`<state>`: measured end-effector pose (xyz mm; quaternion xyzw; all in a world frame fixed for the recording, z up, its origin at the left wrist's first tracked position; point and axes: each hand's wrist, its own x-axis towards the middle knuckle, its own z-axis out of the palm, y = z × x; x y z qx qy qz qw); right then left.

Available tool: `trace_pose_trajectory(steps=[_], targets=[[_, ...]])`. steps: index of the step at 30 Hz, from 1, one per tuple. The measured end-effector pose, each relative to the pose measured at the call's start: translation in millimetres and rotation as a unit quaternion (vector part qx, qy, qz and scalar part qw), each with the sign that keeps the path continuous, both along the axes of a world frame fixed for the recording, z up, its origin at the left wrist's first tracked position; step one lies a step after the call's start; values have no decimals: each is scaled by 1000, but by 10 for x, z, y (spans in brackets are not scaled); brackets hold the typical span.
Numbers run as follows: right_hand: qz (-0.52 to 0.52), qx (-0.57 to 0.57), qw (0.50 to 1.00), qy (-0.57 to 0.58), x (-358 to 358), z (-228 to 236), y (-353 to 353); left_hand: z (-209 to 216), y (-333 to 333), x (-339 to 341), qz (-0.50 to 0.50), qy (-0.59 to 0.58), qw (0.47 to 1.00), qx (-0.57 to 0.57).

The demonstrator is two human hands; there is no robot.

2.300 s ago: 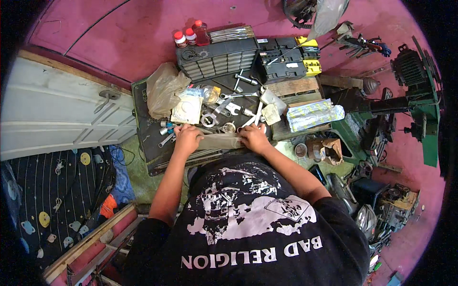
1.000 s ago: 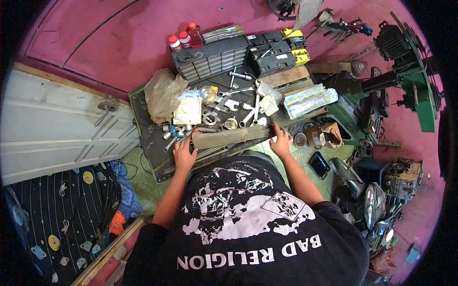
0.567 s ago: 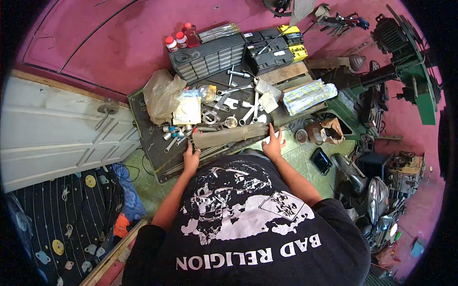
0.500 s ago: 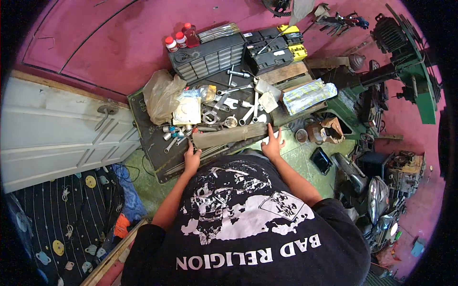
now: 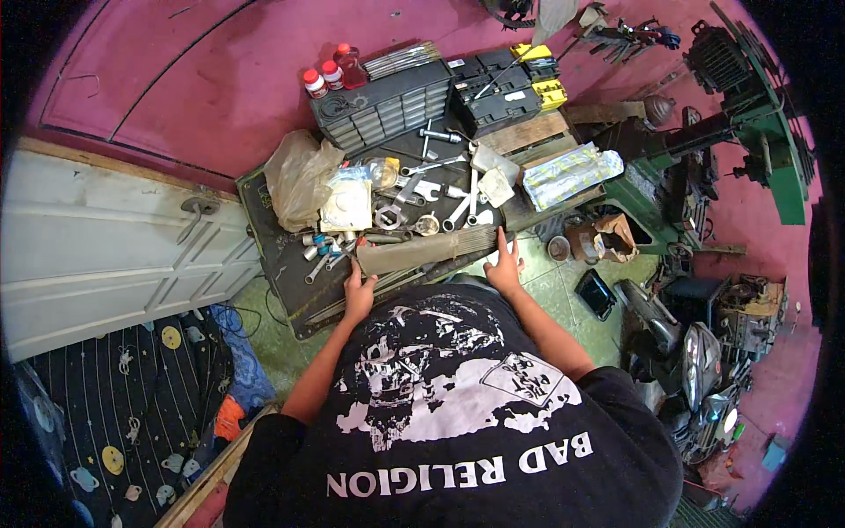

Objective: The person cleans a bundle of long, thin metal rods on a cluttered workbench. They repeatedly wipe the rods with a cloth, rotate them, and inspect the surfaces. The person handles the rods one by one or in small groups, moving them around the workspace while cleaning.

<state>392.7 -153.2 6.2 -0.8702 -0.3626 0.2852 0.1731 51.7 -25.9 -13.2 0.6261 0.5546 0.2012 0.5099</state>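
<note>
A bundle of thin grey rods, like welding rods (image 5: 475, 243), lies across the near edge of the workbench, partly inside a brown wrapper (image 5: 400, 256). My left hand (image 5: 360, 293) grips its left, wrapped end, with the thumb on the near side. At the bare right end, my right hand (image 5: 505, 268) presses the rod tips with the index finger stretched along them; the other fingers are partly hidden. More long thin rods (image 5: 387, 283) rest on the bench just below the bundle. Beyond it lie combination wrenches (image 5: 473, 195), sockets (image 5: 319, 239) and a large ring-shaped tool (image 5: 387, 216).
A crumpled plastic bag (image 5: 299, 176) and a grey drawer cabinet (image 5: 387, 110) stand on the dark workbench (image 5: 286, 277). Black-and-yellow cases (image 5: 502, 92) sit behind. A foil-like package (image 5: 572, 176) lies right. A white door (image 5: 132, 255) flanks the left; a green machine (image 5: 779, 167) stands far right.
</note>
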Motion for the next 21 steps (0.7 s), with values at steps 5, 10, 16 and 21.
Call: trace_pose_trajectory(steps=[5,10,16,21], targets=[[37,-25,999,6,203,4,1,54,-8,15,48,13,999,21],[-5,-13,1000,25,72,80,147,-103,-2,-15,12,55,998,28],[18,-7,1000,18,45,-7,77,-143,24,-7,-14,46,999,20],[-49,11,997,66,179,-47,139,-161,-38,31,75,86,993,31]])
